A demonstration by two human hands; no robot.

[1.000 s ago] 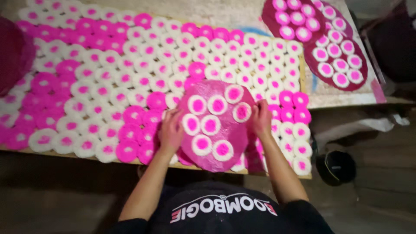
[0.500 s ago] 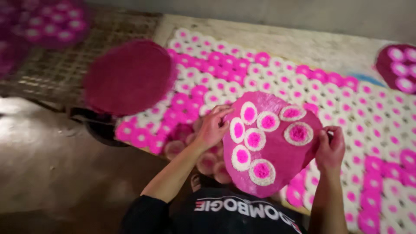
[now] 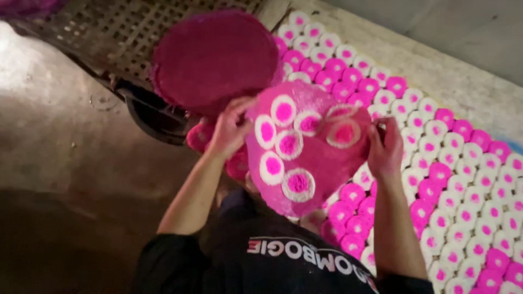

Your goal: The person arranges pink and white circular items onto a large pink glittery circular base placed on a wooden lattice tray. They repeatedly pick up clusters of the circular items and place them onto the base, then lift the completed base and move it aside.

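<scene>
While the person is bending over the work, both hands are gripping a round pink tray (image 3: 313, 158) by its opposite edges, holding it tilted in the air above the near end of the counter (image 3: 436, 71). The left hand (image 3: 229, 130) is pinching the rim with its grip clenched on the tray, and the right hand (image 3: 384, 147) is clasping the far rim the same way. Several round white discs with pink centres (image 3: 289, 144) are sitting on the tray, and they are probably loose, so any steeper tilt is risking a slide. The tray is looking thin and light, perhaps a little flexible, so holding it at two opposite rim points is suiting it. Beyond it, rows of pink and white discs (image 3: 447, 163) are covering the counter, and a second, empty pink tray (image 3: 215, 57) is lying over a metal grid (image 3: 103, 32).
</scene>
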